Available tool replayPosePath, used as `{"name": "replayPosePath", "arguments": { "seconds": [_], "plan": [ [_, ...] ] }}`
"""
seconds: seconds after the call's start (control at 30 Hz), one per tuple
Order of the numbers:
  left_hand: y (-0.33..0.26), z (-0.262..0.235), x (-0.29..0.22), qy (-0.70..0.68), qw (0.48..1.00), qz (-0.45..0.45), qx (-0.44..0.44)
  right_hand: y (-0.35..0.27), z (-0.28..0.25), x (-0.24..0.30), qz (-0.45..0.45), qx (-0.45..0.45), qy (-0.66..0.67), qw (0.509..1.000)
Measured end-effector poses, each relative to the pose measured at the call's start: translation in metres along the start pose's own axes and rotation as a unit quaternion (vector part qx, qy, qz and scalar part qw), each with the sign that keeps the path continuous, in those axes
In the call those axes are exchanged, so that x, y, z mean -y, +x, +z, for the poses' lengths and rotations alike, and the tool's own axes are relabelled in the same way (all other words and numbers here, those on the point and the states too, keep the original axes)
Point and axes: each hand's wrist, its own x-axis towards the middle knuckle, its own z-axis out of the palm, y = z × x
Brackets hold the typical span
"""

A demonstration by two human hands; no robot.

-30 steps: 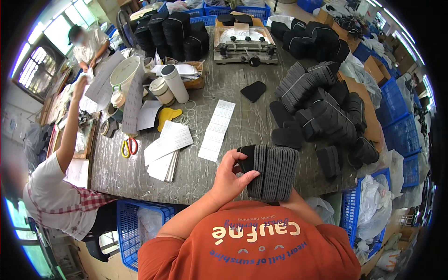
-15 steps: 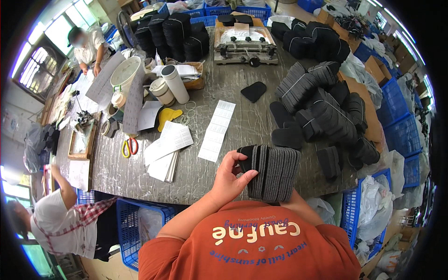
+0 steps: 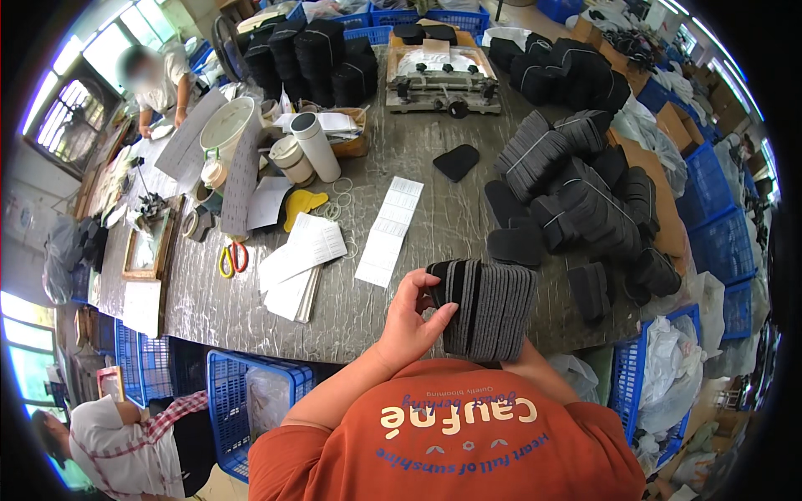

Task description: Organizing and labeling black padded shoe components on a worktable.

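A thick stack of grey and black fabric pads (image 3: 489,311) is held up over the near edge of the table, its layers standing side by side. My left hand (image 3: 418,311) grips the stack's left end, thumb on the near side and fingers at the top edge by the black layers. My right forearm (image 3: 535,361) reaches up to the stack's lower right, where the right hand bears it from behind. The right fingers are hidden by the pads. Ahead on the table lies a single dark pad (image 3: 456,163) with one rounded end.
Bundled pads (image 3: 585,204) are heaped on the right. Paper slips (image 3: 389,230), scissors (image 3: 233,259), rubber bands (image 3: 338,204) and a white flask (image 3: 316,149) lie or stand left. A metal clamp frame (image 3: 443,88) is at the back. Blue crates (image 3: 251,409) flank me. Two people work at left.
The black layers at the stack's left end are spread differently under my left thumb; both arms stay nearly in place. The person at lower left has bent down, away from the table.
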Motion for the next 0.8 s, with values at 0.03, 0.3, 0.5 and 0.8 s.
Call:
{"name": "replayPosePath", "arguments": {
  "seconds": [0.03, 0.3, 0.5, 0.8],
  "plan": [
    [0.0, 0.0, 0.0, 0.0, 1.0, -0.001, 0.0, -0.001, 0.0, 0.0, 0.001, 0.0, 0.0, 1.0],
    [-0.001, 0.004, 0.006, -0.037, 0.999, 0.0, -0.016, 0.001, 0.001, 0.001, 0.013, 0.009, 0.029, 0.999],
    [0.007, -0.006, 0.0, 0.175, 0.971, 0.162, 0.006, -0.005, 0.022, 0.008, -0.007, -0.007, 0.074, 0.997],
    [0.006, -0.001, -0.011, 0.143, 0.984, 0.107, -0.008, -0.006, 0.005, 0.005, 0.001, -0.03, 0.051, 0.998]
  ]
}}
